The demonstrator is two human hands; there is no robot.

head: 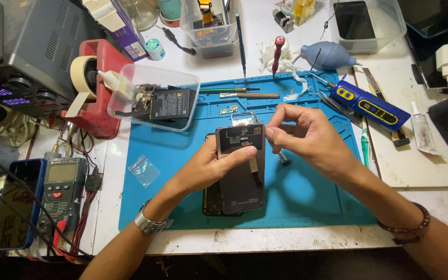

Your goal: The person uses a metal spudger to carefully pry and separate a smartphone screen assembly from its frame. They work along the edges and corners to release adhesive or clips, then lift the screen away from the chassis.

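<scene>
Phone screen panel (241,171), long axis away from wearer (back up), left hand (208,166) holding

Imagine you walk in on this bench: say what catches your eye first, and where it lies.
At the centre, the left hand props up a dark phone screen panel over the blue mat, while the right hand pinches at its top edge. Behind them, at the mat's far left corner, a clear plastic tray holds phone parts.

Blue work mat (307,197), red tape dispenser (105,67), dark grey phone panel (242,181), white bench (421,166).
</scene>
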